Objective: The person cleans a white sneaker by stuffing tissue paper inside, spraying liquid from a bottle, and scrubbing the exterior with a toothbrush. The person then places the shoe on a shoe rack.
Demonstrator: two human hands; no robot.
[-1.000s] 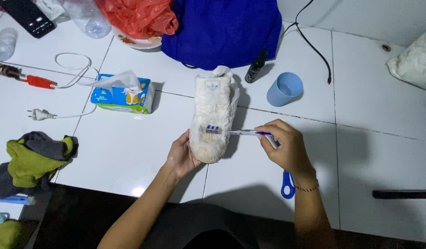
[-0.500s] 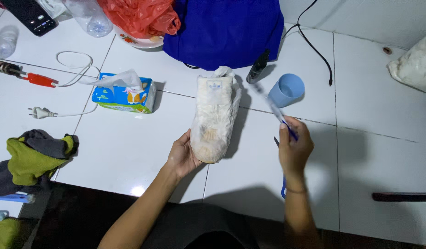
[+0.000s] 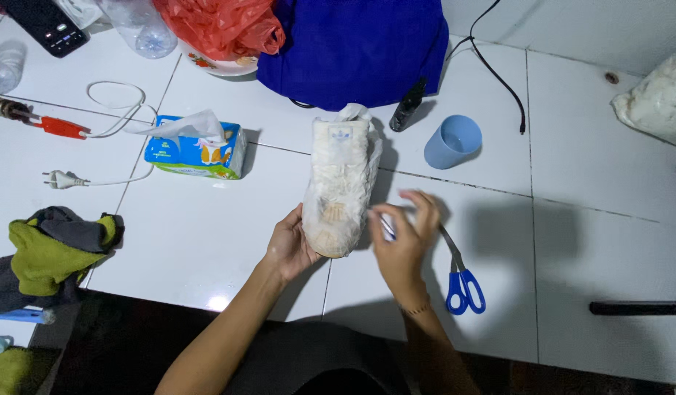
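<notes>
Bright, even illumination over a white tiled surface (image 3: 206, 241), apparently from a source above and to the left, since shadows fall to the right. The blue cup (image 3: 452, 141) and the wrapped shoe (image 3: 338, 190) each cast a soft shadow on that side; a broad grey shadow spreads right of the right hand (image 3: 403, 245). A small glare patch lies at the near tile edge. The right hand is motion-blurred, its fingers smeared. The bottom strip is dark and underexposed. Tile joints bow slightly towards the margins.
</notes>
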